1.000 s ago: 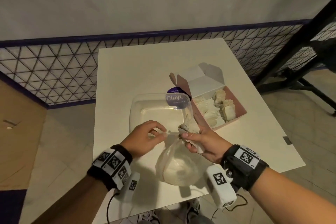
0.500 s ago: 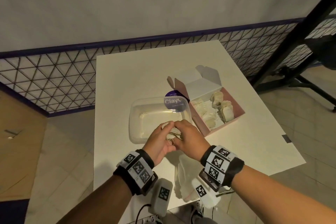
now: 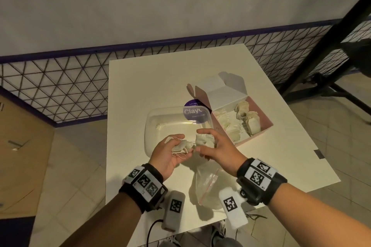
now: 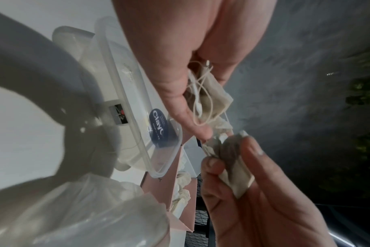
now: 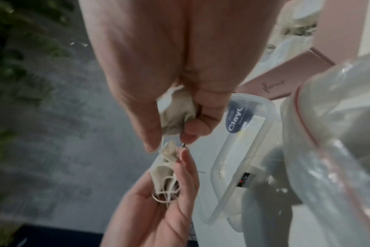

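My left hand grips a small bunch of cream tea bags with loose strings, seen close up as tea bags. My right hand grips another bunch of tea bags, also visible as tea bags. Both hands hover over the near edge of a clear plastic container with a purple label. The two bunches almost touch. Right of the container stands an open pink box holding several more tea bags.
A clear zip bag with a red seal line lies slack on the white table under my right wrist. A mesh fence and wall stand behind the table. Dark metal stand legs are at the right. Floor tiles surround the table.
The zip bag has dropped from my hands and lies flat on the table. My hands met over the container's edge, then drew slightly apart, each with tea bags.
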### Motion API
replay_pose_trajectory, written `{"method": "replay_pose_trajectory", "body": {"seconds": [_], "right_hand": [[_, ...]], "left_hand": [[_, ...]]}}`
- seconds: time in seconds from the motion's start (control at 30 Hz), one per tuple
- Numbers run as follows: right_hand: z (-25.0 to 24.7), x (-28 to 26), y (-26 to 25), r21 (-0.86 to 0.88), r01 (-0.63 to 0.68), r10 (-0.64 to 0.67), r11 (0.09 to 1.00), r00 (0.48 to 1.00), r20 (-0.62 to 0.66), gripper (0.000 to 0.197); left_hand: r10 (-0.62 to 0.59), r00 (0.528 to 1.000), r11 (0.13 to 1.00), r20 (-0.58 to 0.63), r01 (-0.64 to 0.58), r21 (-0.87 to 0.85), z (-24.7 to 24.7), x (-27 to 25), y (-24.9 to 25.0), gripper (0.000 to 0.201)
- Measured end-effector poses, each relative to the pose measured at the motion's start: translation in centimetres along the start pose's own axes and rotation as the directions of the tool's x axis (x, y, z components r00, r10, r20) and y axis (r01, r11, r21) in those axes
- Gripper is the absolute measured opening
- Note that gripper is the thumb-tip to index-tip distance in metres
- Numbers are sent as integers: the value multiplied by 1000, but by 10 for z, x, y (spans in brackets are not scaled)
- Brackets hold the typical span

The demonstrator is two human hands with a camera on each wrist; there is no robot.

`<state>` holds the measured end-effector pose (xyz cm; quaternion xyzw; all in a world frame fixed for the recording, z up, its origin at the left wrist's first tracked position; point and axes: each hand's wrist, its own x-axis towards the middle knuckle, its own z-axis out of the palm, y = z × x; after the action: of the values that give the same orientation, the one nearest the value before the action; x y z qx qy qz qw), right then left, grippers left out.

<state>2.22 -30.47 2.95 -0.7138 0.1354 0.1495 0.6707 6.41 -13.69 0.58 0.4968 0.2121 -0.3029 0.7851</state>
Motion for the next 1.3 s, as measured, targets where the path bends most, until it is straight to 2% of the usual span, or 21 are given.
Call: {"method": "replay_pose_trajectory", "body": {"seconds": [0.07,0.13,0.33,0.43,0.53,0.67,0.9,1.03,1.17,1.3], "right_hand": [[-1,1,-1,268,-78,76,960,997,19,38],[-4,3,0,390,-112,110,914,994,27,36],[-7,5,5,435,-93,127,896,991,-51,32],[-11,3,3,473,-80,123,877,991,-60,18],[-17,-1,2,508,-66,105,859,993,-48,5],[-22,-4,-2,551,-61,103,832,994,-45,8],[-20,-13,-10,520,-66,76,852,997,1,12],[-28,-14,-14,585,9,25,811,998,-50,11],[-41,-14,-21,644,62,29,763,991,-130,12],[-51,-15,-24,614,84,22,785,986,-162,12]], "left_hand": [[16,1000,1000,-11,-16,4,-1,0,1,16],[39,999,999,-16,-39,32,0,-1,2,17],[70,995,997,-66,-67,38,-5,-1,8,17],[51,997,999,-60,-52,-11,-11,-1,13,7],[61,995,998,-84,-62,-16,-19,-1,17,7],[91,991,996,-101,-92,-7,-27,0,21,12],[125,991,992,-39,-125,-22,-20,-6,18,12],[158,984,987,-84,-160,-16,-22,-8,20,14],[194,974,980,-117,-196,-14,-32,-12,28,17],[224,956,973,-187,-230,-10,-49,-11,41,18]]}}
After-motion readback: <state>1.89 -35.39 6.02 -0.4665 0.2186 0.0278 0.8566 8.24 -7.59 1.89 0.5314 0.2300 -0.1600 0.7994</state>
